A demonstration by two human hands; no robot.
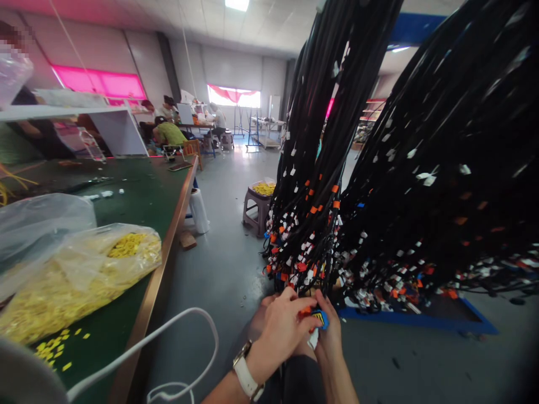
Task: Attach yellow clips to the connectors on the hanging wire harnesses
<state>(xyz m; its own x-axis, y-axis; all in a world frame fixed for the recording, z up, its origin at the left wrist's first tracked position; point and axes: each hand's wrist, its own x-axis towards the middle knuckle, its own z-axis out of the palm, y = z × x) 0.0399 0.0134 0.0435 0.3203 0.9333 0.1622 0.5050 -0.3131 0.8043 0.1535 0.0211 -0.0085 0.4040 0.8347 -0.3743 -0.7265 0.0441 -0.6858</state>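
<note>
Low in front of the hanging cables, my left hand [283, 324], with a white-strapped watch on its wrist, pinches a small orange piece [305, 312] between thumb and fingers. My right hand [330, 327] is closed round a small blue connector [320, 319] with yellow on its face. The left thumb meets the connector's near side. Below it a white tag-like piece [313, 338] shows between the hands. Black cable bundles [311, 168] hang just beyond, their lower ends crowded with white, orange and red connectors. How the orange piece joins the blue connector is hidden by fingers.
A green-topped table [138, 202] at left bears a plastic bag of yellow pieces [84, 280]. A white cable [181, 317] loops near its edge. A stool [255, 210] holds more yellow pieces. A blue-edged base [421, 317] lies under the cables. People [170, 132] sit farther back.
</note>
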